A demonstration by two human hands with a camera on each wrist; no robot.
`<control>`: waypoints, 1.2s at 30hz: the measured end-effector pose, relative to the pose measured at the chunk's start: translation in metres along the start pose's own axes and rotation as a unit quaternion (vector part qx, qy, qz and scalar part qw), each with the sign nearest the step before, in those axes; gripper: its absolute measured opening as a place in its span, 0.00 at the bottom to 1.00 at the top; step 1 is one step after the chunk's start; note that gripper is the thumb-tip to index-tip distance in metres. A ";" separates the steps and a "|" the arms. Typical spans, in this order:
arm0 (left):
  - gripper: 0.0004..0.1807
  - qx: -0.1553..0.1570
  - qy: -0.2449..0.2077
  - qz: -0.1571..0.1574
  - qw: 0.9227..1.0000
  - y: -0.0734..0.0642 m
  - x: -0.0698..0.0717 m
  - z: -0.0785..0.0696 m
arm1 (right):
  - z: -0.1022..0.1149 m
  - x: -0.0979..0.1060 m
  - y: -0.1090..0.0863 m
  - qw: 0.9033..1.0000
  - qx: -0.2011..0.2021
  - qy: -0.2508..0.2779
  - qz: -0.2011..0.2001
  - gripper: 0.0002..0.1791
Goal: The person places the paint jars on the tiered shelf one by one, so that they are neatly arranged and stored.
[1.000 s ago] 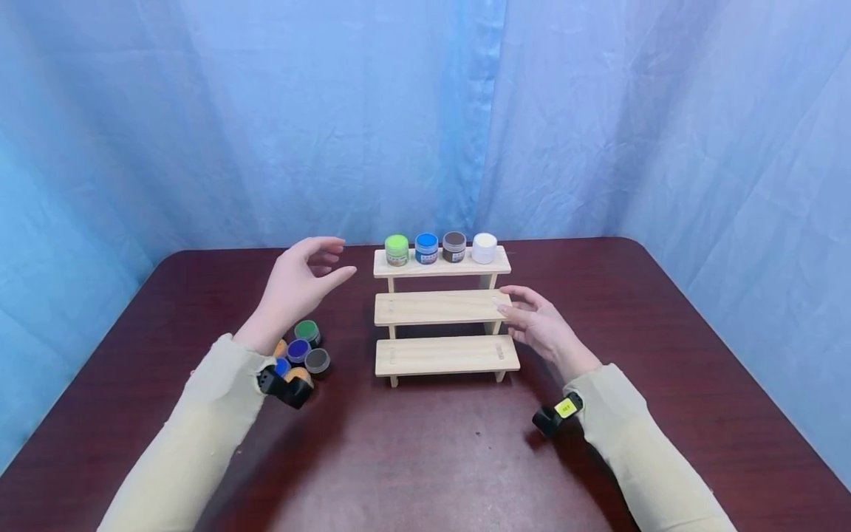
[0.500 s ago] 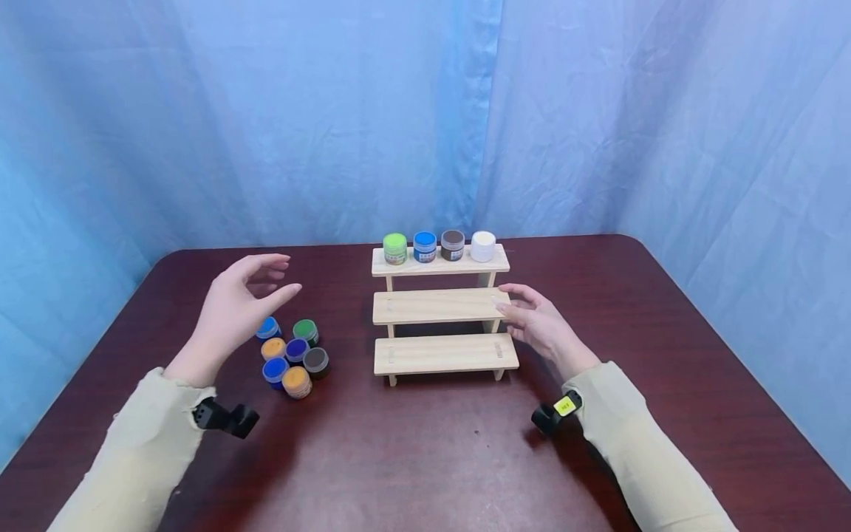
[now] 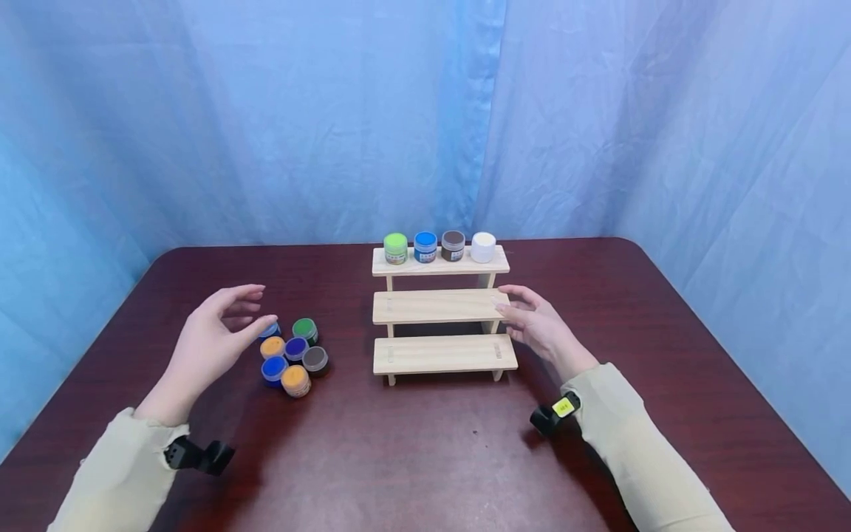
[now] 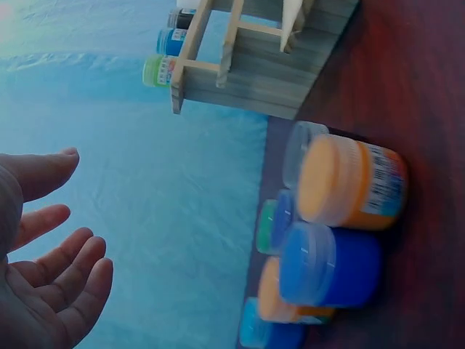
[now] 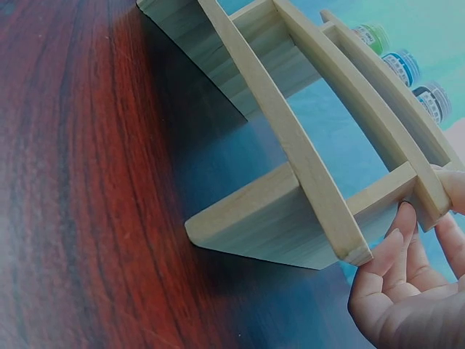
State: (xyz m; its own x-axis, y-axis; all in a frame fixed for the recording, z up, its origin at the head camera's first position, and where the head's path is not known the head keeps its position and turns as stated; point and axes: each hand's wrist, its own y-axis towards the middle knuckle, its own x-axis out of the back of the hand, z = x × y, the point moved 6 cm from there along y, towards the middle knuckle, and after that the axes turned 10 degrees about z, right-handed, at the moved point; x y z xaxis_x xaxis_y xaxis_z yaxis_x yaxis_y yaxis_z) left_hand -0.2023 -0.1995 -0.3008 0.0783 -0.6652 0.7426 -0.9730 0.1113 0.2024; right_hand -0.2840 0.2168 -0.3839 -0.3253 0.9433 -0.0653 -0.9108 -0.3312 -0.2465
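A three-tier wooden display stand stands mid-table. My right hand grips the right end of its middle board, fingers reaching under the edge in the right wrist view. Over the table's left side hovers my left hand, fingers loosely bent and thumb apart, holding nothing. Close to its right lies a cluster of paint jars: a green jar, a grey-lidded jar, a purple-blue jar, blue jars and orange jars. One blue jar is partly hidden behind the left thumb.
Along the stand's top board sit a light green jar, a blue jar, a dark brown jar and a white jar. Blue curtains enclose the dark red table at the back and sides.
My left hand has moved left and toward me, away from the stand, first uncovering the jar cluster and then lowering beside it. The right hand stays on the stand.
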 end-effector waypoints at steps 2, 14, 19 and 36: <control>0.28 0.004 0.003 -0.003 1.000 -0.005 -0.002 0.005 | 0.000 -0.001 0.000 1.000 0.000 0.001 0.001 0.18; 0.35 0.050 0.020 0.015 0.998 -0.020 -0.033 0.091 | 0.000 0.000 -0.001 1.000 0.005 0.005 0.001 0.21; 0.35 0.057 0.030 0.032 0.997 -0.028 -0.043 0.104 | 0.001 0.000 -0.001 1.000 0.006 0.007 0.003 0.22; 0.30 0.104 0.001 0.117 0.988 -0.040 -0.046 0.057 | -0.001 0.001 -0.001 1.000 0.006 0.008 0.000 0.20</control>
State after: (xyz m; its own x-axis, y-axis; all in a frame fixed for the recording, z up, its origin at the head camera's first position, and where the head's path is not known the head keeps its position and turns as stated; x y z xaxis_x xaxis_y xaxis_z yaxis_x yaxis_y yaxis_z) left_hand -0.1792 -0.2156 -0.3792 -0.1532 -0.6371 0.7554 -0.9881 0.1075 -0.1097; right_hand -0.2835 0.2180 -0.3848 -0.3218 0.9433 -0.0815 -0.9139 -0.3319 -0.2339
